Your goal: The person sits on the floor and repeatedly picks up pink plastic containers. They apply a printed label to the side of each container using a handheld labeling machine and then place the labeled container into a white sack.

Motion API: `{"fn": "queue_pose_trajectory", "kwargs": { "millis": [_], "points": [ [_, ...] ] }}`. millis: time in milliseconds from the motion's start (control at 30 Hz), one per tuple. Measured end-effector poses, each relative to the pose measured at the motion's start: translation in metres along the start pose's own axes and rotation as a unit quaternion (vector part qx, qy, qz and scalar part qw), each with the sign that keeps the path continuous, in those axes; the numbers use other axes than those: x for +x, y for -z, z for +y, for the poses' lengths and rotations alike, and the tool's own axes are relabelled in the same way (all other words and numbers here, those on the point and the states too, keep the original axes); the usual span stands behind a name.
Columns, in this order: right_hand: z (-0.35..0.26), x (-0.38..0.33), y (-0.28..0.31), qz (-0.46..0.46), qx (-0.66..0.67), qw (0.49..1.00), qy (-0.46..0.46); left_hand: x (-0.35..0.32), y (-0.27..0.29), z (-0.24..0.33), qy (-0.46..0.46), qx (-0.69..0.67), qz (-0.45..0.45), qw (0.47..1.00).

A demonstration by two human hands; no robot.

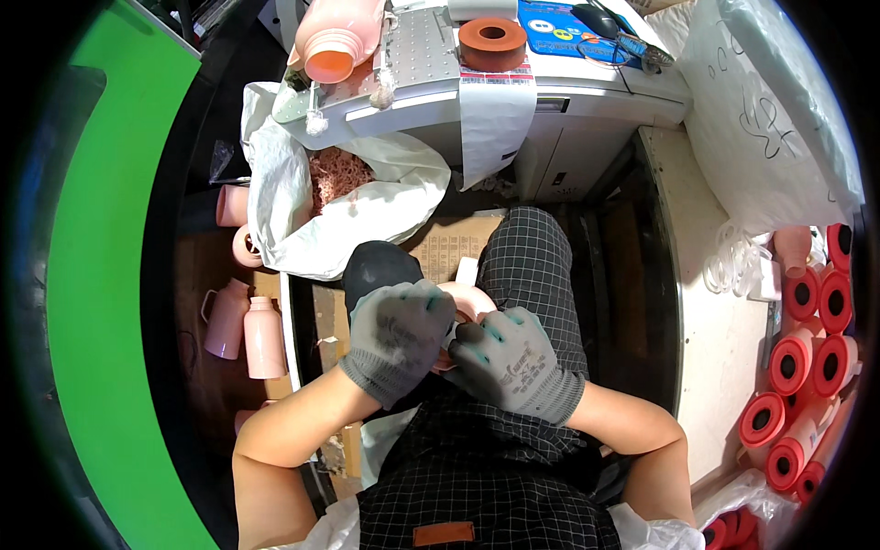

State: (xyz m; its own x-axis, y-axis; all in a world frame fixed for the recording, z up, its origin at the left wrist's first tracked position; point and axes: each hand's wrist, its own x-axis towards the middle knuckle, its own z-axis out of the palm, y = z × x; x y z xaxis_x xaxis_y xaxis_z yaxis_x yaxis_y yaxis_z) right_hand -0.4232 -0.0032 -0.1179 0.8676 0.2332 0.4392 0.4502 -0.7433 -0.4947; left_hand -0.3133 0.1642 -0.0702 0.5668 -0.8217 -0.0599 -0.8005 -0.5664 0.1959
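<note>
Both my hands wear grey knit gloves and meet over my lap. My left hand (399, 335) and my right hand (513, 357) are closed around a pale pink plastic piece (467, 298), most of which the gloves hide. Only its rounded upper edge shows between the fingers. My checked trousers lie under it.
A white sack (275, 183) of pink scraps stands ahead on the left. Pink bottles (252, 335) sit on the floor at left. A machine table (477, 92) carries an orange tape roll (492, 41) and a large pink bottle (335, 37). Several red-orange rolls (807, 367) pile at right.
</note>
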Motion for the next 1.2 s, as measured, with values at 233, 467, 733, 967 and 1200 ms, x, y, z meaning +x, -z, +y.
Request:
{"fn": "queue_pose_trajectory", "kwargs": {
  "millis": [233, 467, 733, 967, 1200],
  "points": [
    [0.001, -0.002, -0.008, 0.004, 0.054, 0.997, -0.062, -0.004, -0.004, -0.006, -0.048, -0.075, 0.105, 0.990],
    [0.017, -0.013, 0.036, 0.215, 0.193, 0.955, -0.074, 0.114, -0.058, -0.087, 0.090, -0.533, 0.050, 0.840],
    [0.063, -0.025, 0.044, 0.331, 0.360, 0.805, -0.335, 0.219, -0.103, -0.095, 0.037, -0.661, -0.069, 0.746],
    [0.131, 0.035, 0.026, 0.192, 0.613, 0.649, -0.408, 0.140, -0.061, -0.060, 0.058, -0.687, -0.021, 0.724],
    [0.143, 0.025, 0.002, 0.242, 0.526, 0.742, -0.339, 0.151, -0.021, -0.017, -0.146, -0.057, 0.346, 0.925]
  ]
}}
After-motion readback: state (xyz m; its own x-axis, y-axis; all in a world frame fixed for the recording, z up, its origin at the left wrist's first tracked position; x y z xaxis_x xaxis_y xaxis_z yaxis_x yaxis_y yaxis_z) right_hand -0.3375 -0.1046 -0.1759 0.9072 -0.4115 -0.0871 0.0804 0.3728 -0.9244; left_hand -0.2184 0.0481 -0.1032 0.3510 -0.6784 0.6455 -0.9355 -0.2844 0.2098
